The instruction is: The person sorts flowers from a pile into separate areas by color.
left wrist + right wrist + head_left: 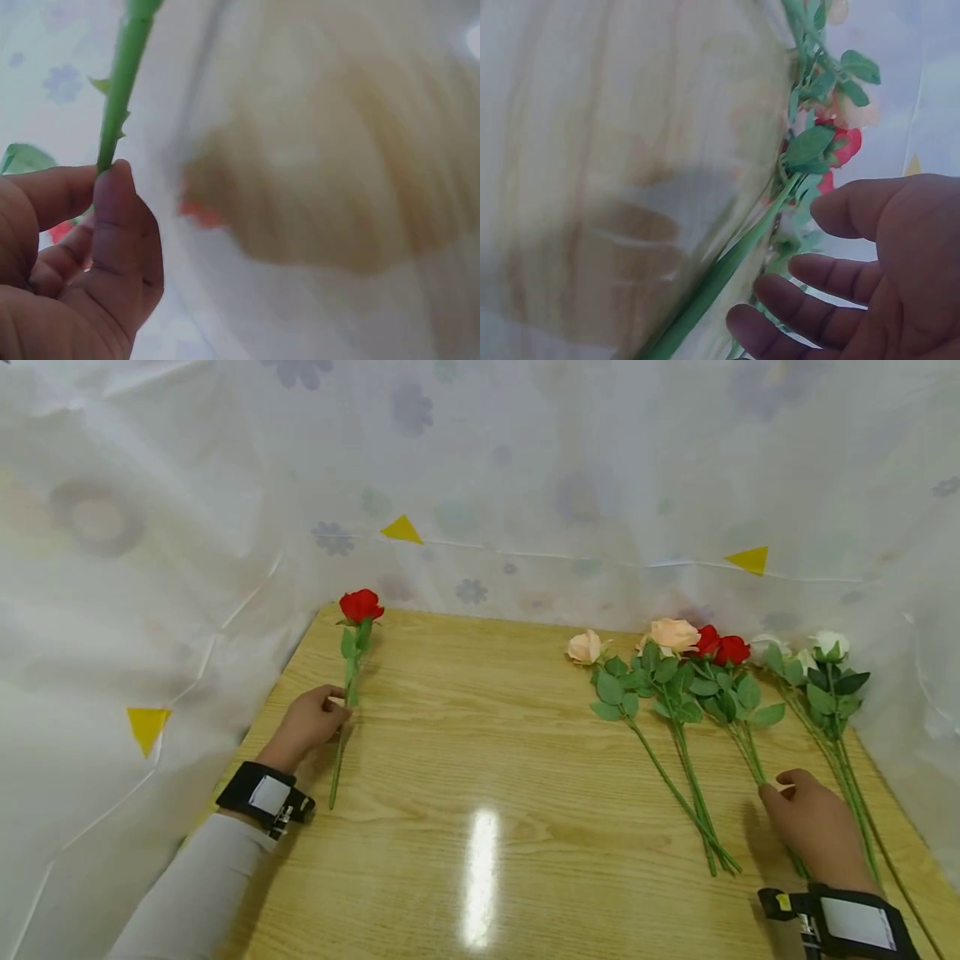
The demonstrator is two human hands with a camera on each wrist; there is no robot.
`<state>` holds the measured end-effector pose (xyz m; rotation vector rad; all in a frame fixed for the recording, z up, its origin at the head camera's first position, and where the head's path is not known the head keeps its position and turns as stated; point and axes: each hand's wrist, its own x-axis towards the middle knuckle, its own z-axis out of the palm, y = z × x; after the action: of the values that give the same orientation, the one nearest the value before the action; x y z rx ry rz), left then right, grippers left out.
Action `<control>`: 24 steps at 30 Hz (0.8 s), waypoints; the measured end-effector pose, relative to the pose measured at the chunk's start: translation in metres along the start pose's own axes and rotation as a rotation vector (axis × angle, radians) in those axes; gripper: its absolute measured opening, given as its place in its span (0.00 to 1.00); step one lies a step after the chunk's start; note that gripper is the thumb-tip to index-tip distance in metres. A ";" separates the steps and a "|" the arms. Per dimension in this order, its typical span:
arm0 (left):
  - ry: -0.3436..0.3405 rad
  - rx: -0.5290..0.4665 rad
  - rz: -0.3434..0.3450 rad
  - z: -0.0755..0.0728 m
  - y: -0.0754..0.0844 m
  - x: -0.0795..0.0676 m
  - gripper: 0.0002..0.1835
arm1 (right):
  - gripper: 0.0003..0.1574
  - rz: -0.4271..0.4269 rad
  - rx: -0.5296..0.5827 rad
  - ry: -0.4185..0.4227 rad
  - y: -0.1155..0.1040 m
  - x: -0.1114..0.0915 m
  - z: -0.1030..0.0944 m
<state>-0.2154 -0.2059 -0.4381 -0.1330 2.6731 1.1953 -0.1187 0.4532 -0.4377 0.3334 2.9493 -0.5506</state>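
My left hand point(307, 722) pinches the stem of a single red rose point(362, 607) at the table's left side, its bloom pointing to the far edge. In the left wrist view, thumb and fingers close on the green stem point(124, 90). On the right, my right hand point(813, 827) hovers by the stems of the red roses point(731, 650). Seen from the right wrist, its fingers point(810, 307) are spread and loosely bent, with a gap to the thumb. Green stems point(720, 277) pass beside them, ungripped.
Peach roses point(675, 635) lie left of the red ones, their stems crossing near the front. White roses point(830, 646) lie at the far right. The wooden table point(480, 735) meets a flower-patterned curtain point(525, 468) hung with yellow pennants point(402, 529).
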 end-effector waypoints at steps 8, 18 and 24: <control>0.018 -0.246 0.100 0.022 0.049 -0.008 0.22 | 0.36 -0.018 0.240 0.148 -0.045 -0.005 0.005; -0.007 -0.591 0.177 0.071 0.103 -0.024 0.20 | 0.30 -0.119 0.481 0.144 -0.131 -0.017 0.038; -0.037 -0.686 0.252 0.095 0.133 -0.027 0.19 | 0.23 -0.335 0.585 0.019 -0.197 -0.029 0.067</control>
<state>-0.1968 -0.0463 -0.3971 0.1278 2.1772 2.1221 -0.1324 0.2433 -0.4281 -0.1170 2.8082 -1.4597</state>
